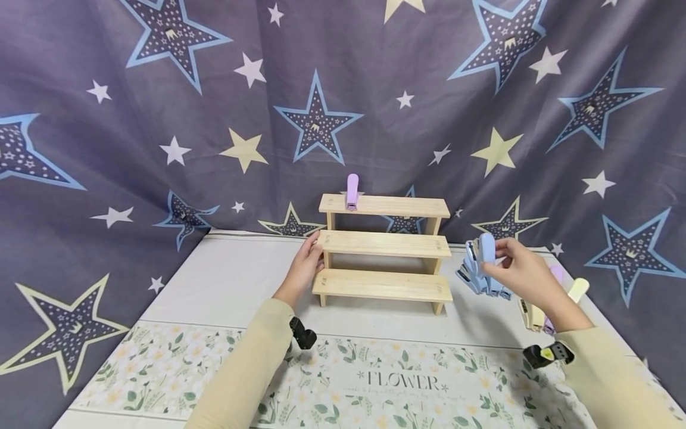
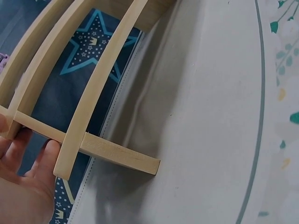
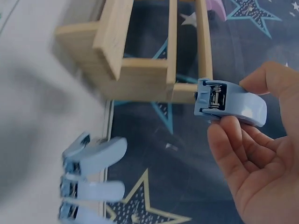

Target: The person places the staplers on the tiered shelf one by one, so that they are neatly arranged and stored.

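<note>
A three-tier wooden shelf (image 1: pixel 383 243) stands at the back of the table. My left hand (image 1: pixel 305 265) grips its left end by the middle tier; in the left wrist view the fingers (image 2: pixel 44 161) curl around the side board. To the shelf's right, my right hand (image 1: pixel 522 271) pinches a light blue stapler (image 3: pixel 245 105) between thumb and fingers, raised off the table. More blue staplers (image 3: pixel 98 190) stand below it on the table, apart from the hand in the right wrist view. A purple stapler (image 1: pixel 352 189) stands upright on the top tier, left of its middle.
Beside my right forearm are cream staplers (image 1: pixel 532 316) and a purple stapler (image 1: pixel 557 273), partly hidden by the arm. A flower-print strip (image 1: pixel 402 381) crosses the near side of the white table. Behind the shelf hangs a star-patterned curtain (image 1: pixel 225 113).
</note>
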Demonstrator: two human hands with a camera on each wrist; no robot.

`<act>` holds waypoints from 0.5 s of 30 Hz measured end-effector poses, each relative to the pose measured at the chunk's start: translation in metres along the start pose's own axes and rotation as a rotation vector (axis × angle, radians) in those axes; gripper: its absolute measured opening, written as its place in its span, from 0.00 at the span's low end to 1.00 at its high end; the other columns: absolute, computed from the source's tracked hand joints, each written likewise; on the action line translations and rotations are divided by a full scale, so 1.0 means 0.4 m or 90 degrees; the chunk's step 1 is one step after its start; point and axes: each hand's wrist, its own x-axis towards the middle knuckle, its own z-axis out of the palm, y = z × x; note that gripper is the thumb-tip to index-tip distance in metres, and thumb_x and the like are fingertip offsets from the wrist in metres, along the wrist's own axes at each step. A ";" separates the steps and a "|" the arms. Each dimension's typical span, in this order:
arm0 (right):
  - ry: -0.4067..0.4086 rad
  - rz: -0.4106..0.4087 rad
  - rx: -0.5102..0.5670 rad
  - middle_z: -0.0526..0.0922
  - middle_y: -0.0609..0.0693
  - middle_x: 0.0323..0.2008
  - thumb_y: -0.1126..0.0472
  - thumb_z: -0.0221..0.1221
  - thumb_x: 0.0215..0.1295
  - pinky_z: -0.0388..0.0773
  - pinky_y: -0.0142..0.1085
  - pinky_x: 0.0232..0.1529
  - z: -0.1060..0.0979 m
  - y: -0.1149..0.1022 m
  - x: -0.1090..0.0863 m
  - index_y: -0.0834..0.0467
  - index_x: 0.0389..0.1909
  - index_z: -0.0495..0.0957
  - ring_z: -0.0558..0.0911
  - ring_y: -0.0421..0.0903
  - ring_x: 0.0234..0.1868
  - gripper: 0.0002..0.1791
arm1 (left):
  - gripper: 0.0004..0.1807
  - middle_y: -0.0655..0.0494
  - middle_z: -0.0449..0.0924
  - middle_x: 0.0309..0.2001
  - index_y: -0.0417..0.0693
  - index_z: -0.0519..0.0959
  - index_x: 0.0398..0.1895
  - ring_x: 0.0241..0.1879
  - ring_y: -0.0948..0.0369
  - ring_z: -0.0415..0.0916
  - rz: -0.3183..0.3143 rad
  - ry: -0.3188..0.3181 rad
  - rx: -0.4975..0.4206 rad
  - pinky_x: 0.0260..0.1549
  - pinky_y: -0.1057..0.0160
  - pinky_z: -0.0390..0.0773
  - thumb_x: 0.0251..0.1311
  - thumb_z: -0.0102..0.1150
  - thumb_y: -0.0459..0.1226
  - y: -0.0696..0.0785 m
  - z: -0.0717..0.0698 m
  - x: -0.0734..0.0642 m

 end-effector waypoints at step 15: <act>0.009 -0.026 0.092 0.85 0.58 0.41 0.58 0.63 0.64 0.76 0.32 0.31 0.078 -0.111 0.095 0.65 0.55 0.72 0.80 0.49 0.35 0.23 | 0.28 0.43 0.60 0.74 0.54 0.54 0.80 0.70 0.45 0.62 -0.004 0.009 0.008 0.67 0.47 0.67 0.80 0.38 0.41 0.004 0.004 -0.007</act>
